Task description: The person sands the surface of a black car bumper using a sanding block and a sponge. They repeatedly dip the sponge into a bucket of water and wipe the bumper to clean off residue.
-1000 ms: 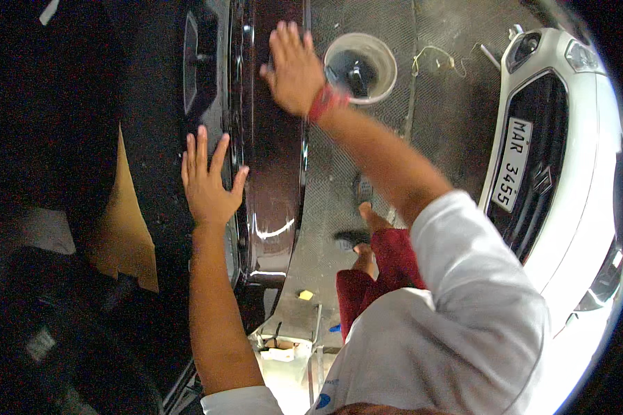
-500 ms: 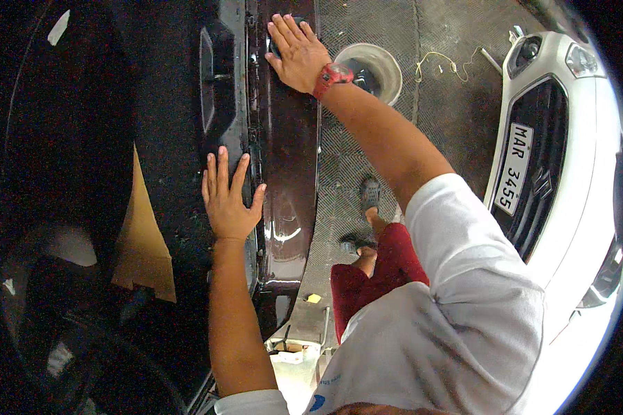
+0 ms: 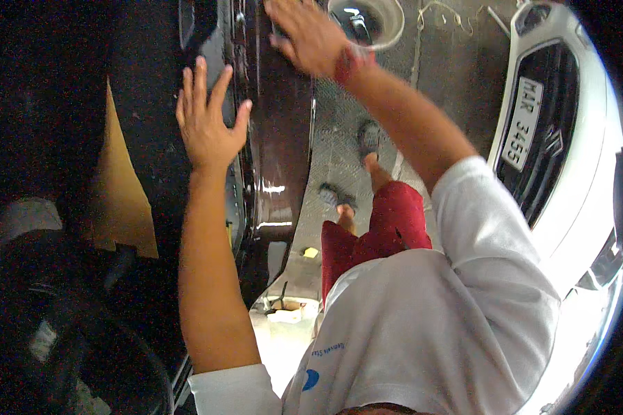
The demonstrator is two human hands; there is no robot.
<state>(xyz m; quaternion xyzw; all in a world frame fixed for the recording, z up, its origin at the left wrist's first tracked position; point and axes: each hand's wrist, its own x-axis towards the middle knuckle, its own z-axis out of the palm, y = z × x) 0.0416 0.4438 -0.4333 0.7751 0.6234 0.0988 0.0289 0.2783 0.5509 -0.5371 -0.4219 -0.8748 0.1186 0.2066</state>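
Note:
My left hand (image 3: 211,135) rests with fingers spread on the black trim (image 3: 214,38) along the inner edge of a dark maroon car panel (image 3: 277,166). My right hand (image 3: 308,38), with a red watch at the wrist, lies on that glossy panel higher in the picture, fingers extended and somewhat blurred by motion. Whatever dark thing may be under its palm is hidden. A tan cardboard piece (image 3: 124,194) lies in the dark interior left of my left hand.
A bucket (image 3: 396,28) holding dark liquid stands on the textured floor (image 3: 422,117) beside the panel, near a loose cord (image 3: 450,17). A white car's front (image 3: 581,173) is close on the right. My sandalled feet are between the two vehicles.
The view has shifted, so the scene sits higher. My right hand has moved slightly down the panel relative to the bucket; my left hand stays on the trim.

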